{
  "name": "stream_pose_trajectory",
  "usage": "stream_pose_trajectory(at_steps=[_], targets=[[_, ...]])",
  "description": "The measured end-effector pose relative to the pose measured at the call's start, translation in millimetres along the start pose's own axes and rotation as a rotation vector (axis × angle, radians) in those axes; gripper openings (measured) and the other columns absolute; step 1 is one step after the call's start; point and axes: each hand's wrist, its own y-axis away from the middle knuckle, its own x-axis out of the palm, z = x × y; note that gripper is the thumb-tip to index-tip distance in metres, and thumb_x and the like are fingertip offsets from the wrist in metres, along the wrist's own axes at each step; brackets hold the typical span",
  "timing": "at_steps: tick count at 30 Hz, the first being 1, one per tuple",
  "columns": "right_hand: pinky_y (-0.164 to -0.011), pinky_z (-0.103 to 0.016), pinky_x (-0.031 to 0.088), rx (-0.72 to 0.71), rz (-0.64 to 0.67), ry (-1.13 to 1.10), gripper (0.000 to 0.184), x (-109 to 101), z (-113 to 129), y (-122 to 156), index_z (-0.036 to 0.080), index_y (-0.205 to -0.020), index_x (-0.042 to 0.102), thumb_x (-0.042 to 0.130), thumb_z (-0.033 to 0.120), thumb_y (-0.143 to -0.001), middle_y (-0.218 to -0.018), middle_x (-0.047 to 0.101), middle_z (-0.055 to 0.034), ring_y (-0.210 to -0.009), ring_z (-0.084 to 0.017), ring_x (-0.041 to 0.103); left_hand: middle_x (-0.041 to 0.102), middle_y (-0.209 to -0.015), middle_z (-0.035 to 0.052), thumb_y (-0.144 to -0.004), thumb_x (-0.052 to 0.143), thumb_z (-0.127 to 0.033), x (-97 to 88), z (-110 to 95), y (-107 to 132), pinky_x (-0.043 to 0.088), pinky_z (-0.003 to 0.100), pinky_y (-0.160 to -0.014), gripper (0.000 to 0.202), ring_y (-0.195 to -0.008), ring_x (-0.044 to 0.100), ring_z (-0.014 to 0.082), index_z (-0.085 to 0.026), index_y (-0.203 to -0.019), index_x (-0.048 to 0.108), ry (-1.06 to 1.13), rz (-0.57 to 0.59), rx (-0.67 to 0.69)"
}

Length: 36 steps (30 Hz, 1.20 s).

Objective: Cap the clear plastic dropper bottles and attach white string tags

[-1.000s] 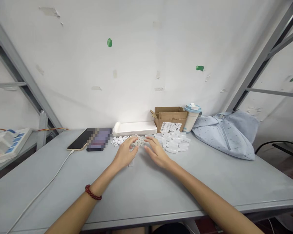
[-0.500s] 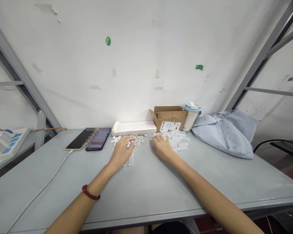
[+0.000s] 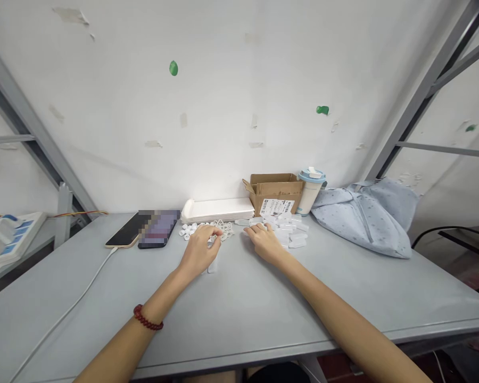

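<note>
My left hand (image 3: pixel 199 251) rests on the grey table (image 3: pixel 239 303), its fingers curled and pinched at the near edge of a tangle of thin white loops (image 3: pixel 223 229). What they pinch is too small to make out. A small white piece (image 3: pixel 212 265) lies by its palm, and small white caps (image 3: pixel 187 230) are scattered just to its left. My right hand (image 3: pixel 264 242) has its fingers bent onto the near edge of a heap of small white tubes (image 3: pixel 292 232), closed on one of them. A red bead bracelet (image 3: pixel 147 321) is on my left wrist.
Behind the hands are a white tray (image 3: pixel 219 209), an open cardboard box (image 3: pixel 274 191) and a lidded cup (image 3: pixel 310 190). A light blue cloth bag (image 3: pixel 367 218) lies at the right. A phone (image 3: pixel 123 234) with a charging cable and a dark tablet (image 3: pixel 158 229) lie at the left.
My left hand slid left and slightly forward along the loops and curled tighter. My right hand left the loops, went right to the tube heap and closed its fingers there.
</note>
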Motion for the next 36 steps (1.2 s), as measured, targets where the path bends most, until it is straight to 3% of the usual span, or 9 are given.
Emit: stream_pose_trajectory(at_steps=[2,5,7,10,16,26,32,36], targets=[[-0.092,-0.042,0.034,-0.002,-0.07,-0.155,0.047,1,3,0,0.013,-0.119,0.051,0.038,-0.004,-0.077,-0.111,0.062,-0.014,-0.105,-0.024,0.053,0.064,-0.081,0.0026,-0.08,0.046,-0.017,0.4,-1,0,0.045,0.032,-0.072,0.012,-0.082,0.055,0.019,-0.019,-0.078,0.058,-0.006,0.008,0.029],[-0.087,-0.036,0.042,0.029,-0.195,-0.598,0.039,1,10,0,0.017,-0.118,0.052,0.049,0.006,-0.08,-0.109,0.064,-0.0108,-0.099,-0.02,0.059,0.063,-0.08,0.0027,-0.081,0.046,-0.018,1.5,-3,1,0.046,0.032,-0.071,0.012,-0.08,0.055,0.019,-0.019,-0.078,0.057,-0.023,0.013,0.068],[-0.083,-0.034,0.046,0.055,-0.205,-0.85,0.039,-2,18,2,0.019,-0.116,0.053,0.056,0.012,-0.078,-0.101,0.066,-0.0083,-0.094,-0.018,0.061,0.062,-0.081,0.0035,-0.082,0.045,-0.018,3.0,-2,2,0.046,0.033,-0.072,0.011,-0.081,0.056,0.0191,-0.019,-0.081,0.056,-0.036,0.013,0.094],[-0.082,-0.034,0.047,0.073,-0.152,-1.056,0.04,-6,29,6,0.019,-0.113,0.055,0.061,0.016,-0.074,-0.096,0.066,-0.0062,-0.092,-0.017,0.062,0.061,-0.085,0.0055,-0.083,0.045,-0.018,5.7,1,4,0.047,0.034,-0.074,0.012,-0.083,0.056,0.0198,-0.018,-0.088,0.056,-0.048,0.015,0.12],[-0.082,-0.034,0.046,0.075,-0.127,-1.129,0.04,-8,42,10,0.019,-0.111,0.056,0.062,0.017,-0.072,-0.093,0.066,-0.0053,-0.09,-0.017,0.061,0.062,-0.087,0.006,-0.085,0.042,-0.015,6.2,2,5,0.046,0.035,-0.074,0.017,-0.087,0.055,0.0206,-0.018,-0.093,0.056,-0.067,0.071,0.217],[-0.074,-0.028,0.042,0.014,-0.155,-1.033,0.027,-8,41,11,0.017,-0.102,0.061,0.056,0.015,-0.075,-0.087,0.066,-0.0027,-0.082,-0.015,0.058,0.063,-0.088,0.0059,-0.087,0.043,-0.013,3.1,-6,5,0.044,0.034,-0.076,0.018,-0.086,0.051,0.02,-0.017,-0.093,0.059,-0.07,0.117,0.313],[-0.066,-0.026,0.04,0.021,-0.148,-1.079,0.024,-11,42,11,0.018,-0.097,0.063,0.057,0.015,-0.074,-0.085,0.067,-0.0022,-0.078,-0.015,0.059,0.061,-0.088,0.0059,-0.085,0.045,-0.012,1.9,-8,6,0.045,0.032,-0.075,0.022,-0.086,0.05,0.0196,-0.019,-0.095,0.064,-0.061,0.147,0.293],[-0.069,-0.029,0.044,0.102,-0.134,-1.252,0.021,-10,43,9,0.017,-0.094,0.062,0.061,0.021,-0.073,-0.088,0.069,-0.0045,-0.08,-0.017,0.062,0.061,-0.09,0.0064,-0.084,0.047,-0.014,1.6,-9,6,0.045,0.033,-0.076,0.023,-0.088,0.052,0.0199,-0.02,-0.097,0.066,-0.033,0.137,0.26]])
